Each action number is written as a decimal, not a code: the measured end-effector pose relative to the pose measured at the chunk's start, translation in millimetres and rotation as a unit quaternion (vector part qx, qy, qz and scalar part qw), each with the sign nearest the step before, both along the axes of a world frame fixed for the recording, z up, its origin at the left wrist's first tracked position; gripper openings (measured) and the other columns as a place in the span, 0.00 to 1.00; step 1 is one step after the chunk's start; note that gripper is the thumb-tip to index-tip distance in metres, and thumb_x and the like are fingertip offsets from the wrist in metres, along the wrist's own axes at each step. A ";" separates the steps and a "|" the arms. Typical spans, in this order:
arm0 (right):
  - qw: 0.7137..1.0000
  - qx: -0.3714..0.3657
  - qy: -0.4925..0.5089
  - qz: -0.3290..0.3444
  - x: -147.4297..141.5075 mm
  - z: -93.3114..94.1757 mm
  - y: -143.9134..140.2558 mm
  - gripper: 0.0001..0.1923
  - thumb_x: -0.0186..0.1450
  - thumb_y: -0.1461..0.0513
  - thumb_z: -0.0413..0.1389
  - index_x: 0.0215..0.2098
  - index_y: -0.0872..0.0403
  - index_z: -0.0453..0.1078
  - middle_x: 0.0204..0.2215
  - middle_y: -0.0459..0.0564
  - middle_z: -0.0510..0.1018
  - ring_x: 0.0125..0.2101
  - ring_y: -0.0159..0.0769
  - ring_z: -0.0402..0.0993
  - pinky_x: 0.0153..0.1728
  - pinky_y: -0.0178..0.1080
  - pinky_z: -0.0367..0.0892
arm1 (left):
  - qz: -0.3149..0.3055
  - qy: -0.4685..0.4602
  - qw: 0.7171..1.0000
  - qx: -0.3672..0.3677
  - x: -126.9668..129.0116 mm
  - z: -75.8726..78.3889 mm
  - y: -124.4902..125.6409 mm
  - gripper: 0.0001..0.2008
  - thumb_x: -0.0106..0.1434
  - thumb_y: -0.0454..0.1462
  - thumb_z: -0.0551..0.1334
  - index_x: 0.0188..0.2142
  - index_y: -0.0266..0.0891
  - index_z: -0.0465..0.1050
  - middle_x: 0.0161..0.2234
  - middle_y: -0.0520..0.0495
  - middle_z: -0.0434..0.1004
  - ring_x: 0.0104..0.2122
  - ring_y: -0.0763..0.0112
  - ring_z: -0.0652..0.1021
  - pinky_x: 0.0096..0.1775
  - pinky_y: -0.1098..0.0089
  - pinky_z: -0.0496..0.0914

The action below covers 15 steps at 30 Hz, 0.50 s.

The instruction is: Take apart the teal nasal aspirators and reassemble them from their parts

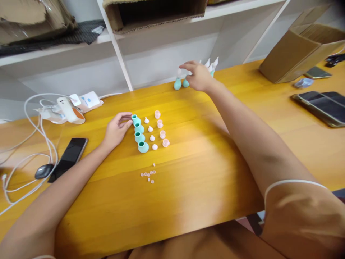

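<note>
the assembled teal bulbs (181, 83) stand upright at the far edge of the bench (205, 172), against the white shelf frame (118, 50), their white nozzles pointing up. the right hand (198, 76) is over this group, arm stretched well forward; the fingers are loosely curled and part apart, touching or just short of the nearest bulb. motion blur makes it unclear whether the grip is closed on anything, so that cannot be told. the bulbs lie just to the left of and under the fingertips, long axis vertical.

nearer the body, a column of four open teal bulb bases (139, 132) stands in line running away from the person. the left hand (115, 129) rests at its left side, thumb and forefinger pinched on the farthest base. the left hand is nearer this set, the right hand nearer the far group.

just right of the column lie four white tips (151, 133), then four pink caps (161, 128), each in a parallel line. closer in, a scatter of small pink bits (148, 175).

outward: a dark phone (70, 153), a mouse (44, 171) and white cables (29, 158) to the left; a cardboard box (299, 54) and more phones (322, 106) to the right.
</note>
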State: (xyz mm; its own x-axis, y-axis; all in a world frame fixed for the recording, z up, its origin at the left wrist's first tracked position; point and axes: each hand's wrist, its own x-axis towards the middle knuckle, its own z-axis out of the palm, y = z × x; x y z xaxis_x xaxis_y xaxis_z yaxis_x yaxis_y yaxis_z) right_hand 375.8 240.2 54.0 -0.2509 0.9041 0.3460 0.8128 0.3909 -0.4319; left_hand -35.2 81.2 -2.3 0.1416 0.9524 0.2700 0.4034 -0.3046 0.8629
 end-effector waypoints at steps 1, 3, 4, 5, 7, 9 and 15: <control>1.000 0.000 0.004 0.015 -2.2 -4.6 2.2 0.30 0.68 0.64 0.44 0.08 0.43 0.49 0.21 0.62 0.76 0.64 0.36 0.68 0.60 0.44 0.57 | 0.003 -0.006 1.000 0.000 -0.6 -0.5 0.2 0.16 0.70 0.43 0.67 0.54 0.40 0.75 0.57 0.38 0.83 0.56 0.59 0.85 0.63 0.54 0.80; 0.999 0.007 0.011 0.042 -7.8 -12.8 5.6 0.30 0.69 0.63 0.44 0.09 0.41 0.47 0.17 0.57 0.71 0.62 0.36 0.65 0.59 0.45 0.55 | 0.005 -0.021 1.000 -0.004 -1.8 -1.3 0.7 0.14 0.71 0.42 0.65 0.54 0.40 0.75 0.55 0.39 0.84 0.53 0.60 0.85 0.63 0.53 0.79; 0.998 0.013 0.018 0.051 -10.9 -16.3 7.2 0.30 0.70 0.61 0.45 0.10 0.40 0.47 0.16 0.54 0.68 0.60 0.35 0.65 0.58 0.45 0.54 | 0.006 -0.029 1.000 -0.008 -2.2 -1.7 1.0 0.13 0.72 0.41 0.64 0.53 0.40 0.75 0.55 0.39 0.84 0.53 0.61 0.86 0.63 0.53 0.79; 0.998 0.015 0.030 0.055 -13.7 -19.3 8.7 0.29 0.71 0.60 0.46 0.11 0.40 0.47 0.16 0.51 0.65 0.57 0.34 0.64 0.57 0.44 0.53 | 0.007 -0.037 0.999 -0.013 -2.4 -2.0 1.3 0.13 0.71 0.40 0.63 0.53 0.40 0.75 0.54 0.40 0.84 0.52 0.61 0.86 0.63 0.53 0.79; 0.996 0.016 0.061 0.058 -18.2 -23.4 11.3 0.28 0.71 0.58 0.52 0.14 0.41 0.49 0.17 0.45 0.62 0.51 0.34 0.60 0.54 0.43 0.51 | 0.010 -0.053 0.998 -0.020 -2.5 -2.5 1.8 0.13 0.71 0.39 0.64 0.52 0.40 0.75 0.53 0.40 0.84 0.52 0.60 0.85 0.63 0.52 0.79; 0.994 0.013 0.089 0.063 -20.6 -24.6 12.3 0.24 0.69 0.58 0.56 0.18 0.42 0.53 0.20 0.42 0.63 0.47 0.34 0.55 0.53 0.41 0.50 | 0.012 -0.068 0.997 -0.023 -2.3 -2.8 2.0 0.12 0.70 0.39 0.64 0.52 0.40 0.75 0.52 0.41 0.85 0.52 0.60 0.85 0.63 0.51 0.79; 0.990 0.073 0.112 0.035 -24.1 -8.4 3.5 0.14 0.66 0.58 0.57 0.23 0.42 0.62 0.21 0.44 0.63 0.41 0.41 0.59 0.47 0.41 0.54 | 0.016 -0.102 0.994 -0.026 -2.2 -4.8 2.8 0.14 0.68 0.40 0.65 0.51 0.41 0.75 0.51 0.42 0.84 0.51 0.60 0.85 0.62 0.50 0.79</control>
State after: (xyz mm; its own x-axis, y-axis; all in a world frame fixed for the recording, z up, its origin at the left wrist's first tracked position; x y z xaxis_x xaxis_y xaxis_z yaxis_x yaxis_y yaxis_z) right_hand 351.7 243.7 45.6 -0.2138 0.8230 0.5263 0.6719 0.5149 -0.5323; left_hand -37.3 84.1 -7.1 0.0585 0.9688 0.2410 0.2275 -0.2480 0.9417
